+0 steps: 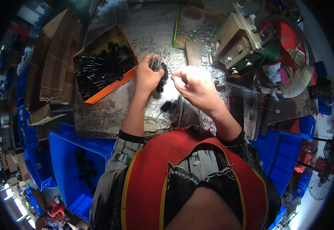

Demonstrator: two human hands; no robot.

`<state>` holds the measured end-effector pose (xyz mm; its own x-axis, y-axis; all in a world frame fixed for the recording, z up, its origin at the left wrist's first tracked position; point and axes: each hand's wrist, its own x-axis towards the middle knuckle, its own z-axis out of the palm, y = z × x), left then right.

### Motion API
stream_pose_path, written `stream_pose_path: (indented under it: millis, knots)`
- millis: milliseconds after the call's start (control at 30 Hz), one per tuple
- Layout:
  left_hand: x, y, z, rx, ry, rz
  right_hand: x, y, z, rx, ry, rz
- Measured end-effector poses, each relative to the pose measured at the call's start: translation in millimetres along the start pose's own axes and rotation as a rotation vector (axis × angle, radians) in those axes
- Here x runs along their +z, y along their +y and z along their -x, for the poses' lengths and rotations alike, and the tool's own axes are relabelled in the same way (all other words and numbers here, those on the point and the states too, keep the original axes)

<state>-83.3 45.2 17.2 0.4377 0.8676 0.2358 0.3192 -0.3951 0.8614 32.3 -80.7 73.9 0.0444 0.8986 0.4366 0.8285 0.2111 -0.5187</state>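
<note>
My left hand is closed around small shiny metal pieces, which show between thumb and fingers. Beside it, close to the palm, is a black bristly brush; I cannot tell whether the hand grips it. Just to the right, my right hand pinches with thumb and forefinger something thin and too small to name. Another black bristly brush with a thin stem lies on the worktable nearer to me. An orange box left of my hands holds many black brushes with thin metal stems.
A hand press with a green body and a red wheel stands at the right. Behind are a roll of tape and scattered metal bits. Cardboard boxes stand left; blue bins flank me below the table.
</note>
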Motion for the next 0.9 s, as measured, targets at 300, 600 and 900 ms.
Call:
stream_pose_path:
  millis: [300,600,900]
  knots:
    - [7.7,-8.8,10.2,-0.031,0.016,0.569,91.5,45.3,-2.4,0.043,0.192,-0.095]
    - [12.8,-17.4,8.9,-0.058,0.028,0.344,72.3,32.0,8.1,0.121,0.023,-0.099]
    - [37.7,15.6,14.5,0.222,-0.135,-0.037,35.4,33.5,-38.1,0.121,0.164,-0.218]
